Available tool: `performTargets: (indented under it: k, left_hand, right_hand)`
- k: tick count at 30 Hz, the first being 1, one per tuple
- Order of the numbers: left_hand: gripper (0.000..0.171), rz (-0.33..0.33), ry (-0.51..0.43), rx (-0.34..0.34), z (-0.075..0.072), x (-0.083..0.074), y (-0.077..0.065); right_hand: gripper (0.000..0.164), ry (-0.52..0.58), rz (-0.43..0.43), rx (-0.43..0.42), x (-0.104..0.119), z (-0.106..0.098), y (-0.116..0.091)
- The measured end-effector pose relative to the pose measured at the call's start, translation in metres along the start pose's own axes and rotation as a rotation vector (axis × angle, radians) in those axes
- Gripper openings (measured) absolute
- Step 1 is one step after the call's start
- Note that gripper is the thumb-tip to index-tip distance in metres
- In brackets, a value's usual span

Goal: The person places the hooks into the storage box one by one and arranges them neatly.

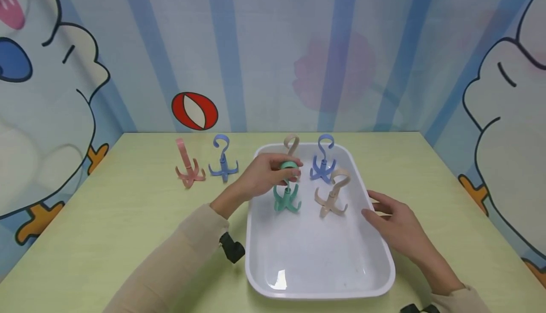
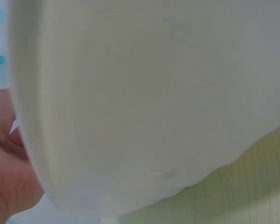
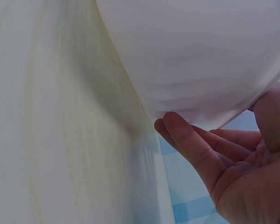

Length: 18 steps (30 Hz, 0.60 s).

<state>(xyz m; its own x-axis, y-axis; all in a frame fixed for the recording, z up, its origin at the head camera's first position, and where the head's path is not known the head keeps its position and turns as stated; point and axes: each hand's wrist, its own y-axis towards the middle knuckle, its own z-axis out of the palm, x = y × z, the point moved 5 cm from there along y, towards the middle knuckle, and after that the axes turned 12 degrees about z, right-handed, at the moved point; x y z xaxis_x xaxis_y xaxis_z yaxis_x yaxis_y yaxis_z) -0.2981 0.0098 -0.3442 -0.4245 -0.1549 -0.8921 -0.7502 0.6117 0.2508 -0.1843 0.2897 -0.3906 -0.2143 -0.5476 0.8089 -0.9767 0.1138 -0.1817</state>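
Note:
My left hand (image 1: 269, 174) pinches the curled top of a green four-pronged hanging hook (image 1: 286, 200) over the white tray (image 1: 315, 265). In the left wrist view, the tray's outer wall (image 2: 144, 107) hides most of that hand (image 2: 14, 182). My right hand (image 1: 398, 225) holds the tray's right rim, its thumb over the edge and its fingers along the outer wall, as the right wrist view shows of this hand (image 3: 238, 172). Around the green hook in the tray are a blue hook (image 1: 323, 168), a beige hook (image 1: 332, 201) and another beige hook (image 1: 292, 142), partly hidden behind my left hand.
Left of the tray, a pink hook (image 1: 189, 173) and a second blue hook (image 1: 223, 163) stand on the pale green table (image 1: 128, 218). A printed cloth backdrop (image 1: 273, 57) rises behind the table and along both sides.

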Motion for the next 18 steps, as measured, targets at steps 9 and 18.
performTargets:
  k: [9, 18]
  left_hand:
    - [0.031, 0.009, -0.016, -0.007, -0.003, 0.0, -0.005]
    - [0.031, 0.013, -0.019, -0.012, -0.003, 0.001, -0.01]
  right_hand:
    - [0.063, 0.001, -0.003, -0.003, 0.001, 0.0, 0.001]
    - [0.063, 0.007, 0.003, 0.001, -0.001, 0.001, 0.001]
